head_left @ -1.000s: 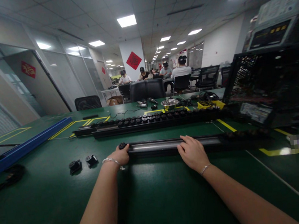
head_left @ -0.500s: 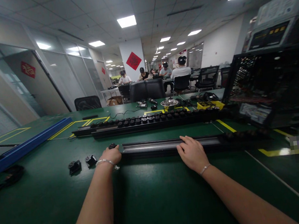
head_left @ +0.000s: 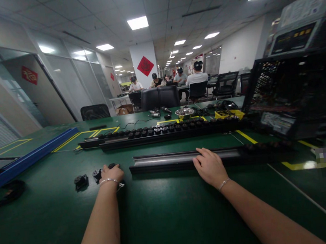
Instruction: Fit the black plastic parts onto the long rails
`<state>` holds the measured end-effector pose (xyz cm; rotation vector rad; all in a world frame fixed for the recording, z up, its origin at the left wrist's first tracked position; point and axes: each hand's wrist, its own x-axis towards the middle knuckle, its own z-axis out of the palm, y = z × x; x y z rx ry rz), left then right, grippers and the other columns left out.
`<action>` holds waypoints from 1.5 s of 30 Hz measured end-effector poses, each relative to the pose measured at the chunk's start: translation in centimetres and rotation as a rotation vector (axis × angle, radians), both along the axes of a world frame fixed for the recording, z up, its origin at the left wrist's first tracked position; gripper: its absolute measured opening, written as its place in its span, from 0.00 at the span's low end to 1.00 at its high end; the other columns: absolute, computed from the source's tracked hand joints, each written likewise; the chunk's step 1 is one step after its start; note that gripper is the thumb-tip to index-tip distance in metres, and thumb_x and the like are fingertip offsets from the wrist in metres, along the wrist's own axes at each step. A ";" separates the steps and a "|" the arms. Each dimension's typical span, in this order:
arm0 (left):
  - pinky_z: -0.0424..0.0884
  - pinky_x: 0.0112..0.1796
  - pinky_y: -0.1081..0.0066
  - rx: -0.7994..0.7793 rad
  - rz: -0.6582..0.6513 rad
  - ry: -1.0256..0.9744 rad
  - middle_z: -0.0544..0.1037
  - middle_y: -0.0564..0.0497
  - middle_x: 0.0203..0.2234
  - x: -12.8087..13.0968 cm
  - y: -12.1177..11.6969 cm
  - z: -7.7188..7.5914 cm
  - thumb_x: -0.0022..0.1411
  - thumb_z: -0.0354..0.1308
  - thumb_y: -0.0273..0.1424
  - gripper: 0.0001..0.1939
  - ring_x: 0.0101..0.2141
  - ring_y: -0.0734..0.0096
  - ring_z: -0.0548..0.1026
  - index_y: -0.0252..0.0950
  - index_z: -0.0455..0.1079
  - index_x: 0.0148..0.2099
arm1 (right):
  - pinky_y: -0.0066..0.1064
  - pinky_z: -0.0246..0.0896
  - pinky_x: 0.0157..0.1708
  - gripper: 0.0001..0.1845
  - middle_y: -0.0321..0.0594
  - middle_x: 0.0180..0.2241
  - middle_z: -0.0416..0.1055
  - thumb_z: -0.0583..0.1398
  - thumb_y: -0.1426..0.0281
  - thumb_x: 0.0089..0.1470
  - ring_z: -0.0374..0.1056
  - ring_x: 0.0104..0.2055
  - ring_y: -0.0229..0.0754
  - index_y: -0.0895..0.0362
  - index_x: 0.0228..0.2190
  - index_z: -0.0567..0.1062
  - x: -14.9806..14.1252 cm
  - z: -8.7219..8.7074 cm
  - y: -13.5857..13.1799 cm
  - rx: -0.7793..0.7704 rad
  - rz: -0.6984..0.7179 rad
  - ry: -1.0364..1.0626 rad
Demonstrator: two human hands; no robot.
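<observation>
A long black rail [head_left: 168, 161] with a silvery channel lies across the green table in front of me. My right hand [head_left: 210, 167] rests on its middle, fingers curled over the near edge. My left hand [head_left: 111, 174] is left of the rail's end, closed on a small black part [head_left: 112, 166] that shows just past the knuckles. Two more small black parts [head_left: 81, 181] [head_left: 97, 174] lie on the table right beside that hand.
A second longer black rail [head_left: 164, 133] carrying several black parts lies farther back. A blue bar [head_left: 22, 163] runs along the left. A black open-framed case [head_left: 293, 94] stands at the right. A metal bowl [head_left: 185, 113], cables, chairs and seated people are beyond.
My left hand has pulled a small black part off the rail's left end and carried it leftward toward the two loose parts. My right hand has stayed on the rail.
</observation>
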<state>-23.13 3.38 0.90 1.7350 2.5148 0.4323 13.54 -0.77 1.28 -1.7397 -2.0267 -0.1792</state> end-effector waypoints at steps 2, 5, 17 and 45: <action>0.64 0.44 0.42 -0.003 0.096 0.005 0.59 0.31 0.58 0.3 -0.4 0.5 0.50 0.54 0.30 0.23 0.53 0.28 0.61 0.33 0.70 0.50 | 0.42 0.49 0.54 0.21 0.45 0.54 0.65 0.47 0.64 0.58 0.56 0.58 0.48 0.57 0.31 0.77 0.0 0.0 0.0 -0.006 0.000 0.005; 0.59 0.52 0.46 0.041 0.097 0.029 0.52 0.34 0.62 1.7 -0.8 1.5 0.54 0.50 0.28 0.24 0.59 0.33 0.52 0.30 0.67 0.54 | 0.42 0.50 0.54 0.20 0.45 0.53 0.66 0.47 0.64 0.58 0.56 0.58 0.48 0.57 0.31 0.77 -0.1 0.0 0.0 0.000 -0.004 0.005; 0.54 0.58 0.54 0.337 -0.549 0.125 0.58 0.47 0.61 15.4 -1.7 0.1 0.64 0.43 0.35 0.21 0.61 0.59 0.53 0.40 0.62 0.57 | 0.41 0.50 0.53 0.19 0.43 0.52 0.67 0.48 0.65 0.57 0.57 0.57 0.47 0.55 0.31 0.77 -0.1 -0.5 0.3 0.054 -0.011 0.001; 0.53 0.57 0.57 0.404 -0.577 0.183 0.69 0.49 0.54 15.6 -2.2 -0.8 0.66 0.40 0.37 0.21 0.56 0.62 0.62 0.41 0.65 0.56 | 0.53 0.45 0.53 0.23 0.57 0.50 0.64 0.52 0.67 0.47 0.55 0.55 0.58 0.63 0.44 0.72 9.0 -1.0 2.1 0.239 -0.641 0.104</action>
